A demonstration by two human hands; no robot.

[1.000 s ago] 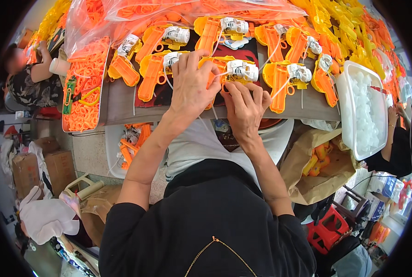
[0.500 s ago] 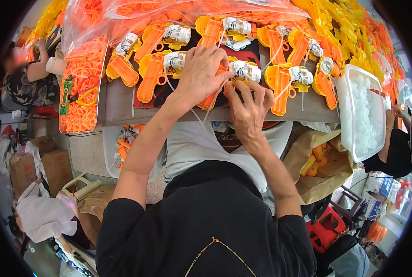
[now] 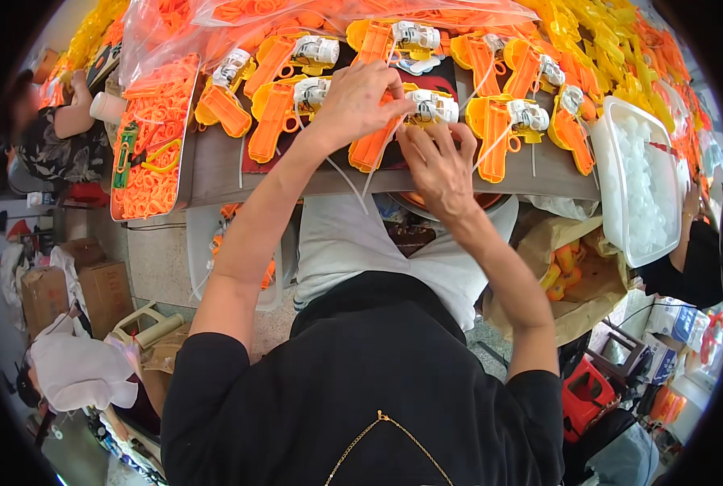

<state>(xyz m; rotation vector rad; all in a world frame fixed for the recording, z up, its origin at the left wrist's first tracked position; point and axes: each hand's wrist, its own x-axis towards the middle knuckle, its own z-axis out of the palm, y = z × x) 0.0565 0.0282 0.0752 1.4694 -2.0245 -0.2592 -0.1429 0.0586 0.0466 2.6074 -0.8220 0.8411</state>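
Note:
In front of me at the table's near side lies a half-shell toy gun (image 3: 370,151) with an orange grip, a yellow body and a white cylindrical mechanism (image 3: 433,106). My left hand (image 3: 357,104) reaches over it, thumb and fingers closed around its middle, where a thin white tube runs. Below the mechanism, my right hand (image 3: 439,168) has bent fingers, the fingertips against the gun's lower edge. My fingers hide the exact contact. Similar toy guns, one with an orange grip (image 3: 272,121) on the left and another (image 3: 492,139) on the right, lie close by.
A metal tray (image 3: 185,162) of small orange parts stands left. On the right is a white tub (image 3: 612,190) of translucent pieces. Orange parts in clear plastic (image 3: 297,16) and yellow shells (image 3: 596,40) pile up behind. A paper bag (image 3: 596,312) stands below; other people sit nearby.
The view has shifted slightly. My right hand's fingers have moved a little lower along the mechanism and bent more. My left hand stays at the gun, with more of the orange grip showing.

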